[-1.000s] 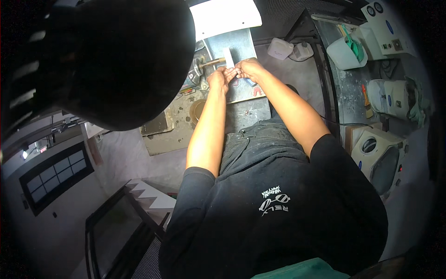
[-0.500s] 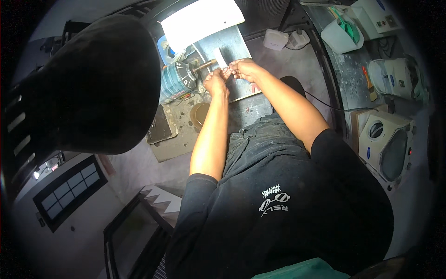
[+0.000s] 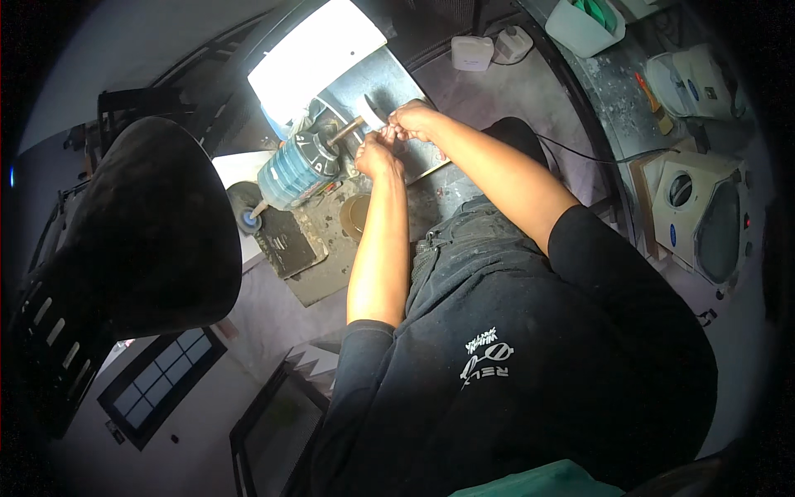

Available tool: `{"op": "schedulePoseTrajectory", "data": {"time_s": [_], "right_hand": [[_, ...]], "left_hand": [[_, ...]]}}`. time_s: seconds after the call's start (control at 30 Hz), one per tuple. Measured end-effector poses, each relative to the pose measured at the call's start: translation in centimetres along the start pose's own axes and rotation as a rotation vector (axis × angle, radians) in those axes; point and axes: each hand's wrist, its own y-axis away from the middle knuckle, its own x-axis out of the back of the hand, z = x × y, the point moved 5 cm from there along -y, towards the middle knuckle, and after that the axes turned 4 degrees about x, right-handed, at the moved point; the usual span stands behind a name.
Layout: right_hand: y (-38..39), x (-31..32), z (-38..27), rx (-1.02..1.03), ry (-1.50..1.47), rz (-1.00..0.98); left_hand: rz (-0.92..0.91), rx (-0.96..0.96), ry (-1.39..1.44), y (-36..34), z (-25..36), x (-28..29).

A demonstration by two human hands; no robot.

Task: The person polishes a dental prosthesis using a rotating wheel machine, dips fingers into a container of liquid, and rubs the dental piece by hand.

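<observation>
A teal bench polishing motor lies at the upper left with a brass-coloured shaft. On the shaft's end sits a white polishing wheel. My left hand is just below the wheel, its fingers closed in a pinch. My right hand meets it from the right, fingers also pinched, close against the wheel's edge. Whatever small piece lies between the fingertips is too small and hidden to name. Behind the wheel stands a grey metal tray under a brightly lit white hood.
A large black lamp shade fills the left side. Near the motor are a brown round dish and a dark slab. White jugs stand behind; a white bin and a beige machine are at right.
The whole view has shifted, so the motor, wheel and hands appear further left and the lamp shade lower. The motor's other end now shows. Both hands stay pinched together at the wheel.
</observation>
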Motion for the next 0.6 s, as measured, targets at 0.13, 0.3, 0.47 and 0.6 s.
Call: {"op": "schedulePoseTrajectory", "data": {"time_s": [0.13,0.3,0.47,0.6], "right_hand": [[-0.3,1.0,0.2,-0.004,-0.011,-0.005],[0.3,0.5,0.0,0.004,-0.049,-0.143],[1.9,0.0,-0.8,0.058,0.018,-0.178],[3.9,-0.2,-1.5,0.068,0.067,-0.104]], "left_hand": [[-0.067,0.018,-0.026,0.1,0.0,-0.4],[-0.143,-0.049,-0.096,-1.0,0.4,0.4],[-0.313,-0.167,-0.150,-0.5,1.1,0.4],[-0.365,-0.149,-0.154,0.3,1.2,0.7]]}}
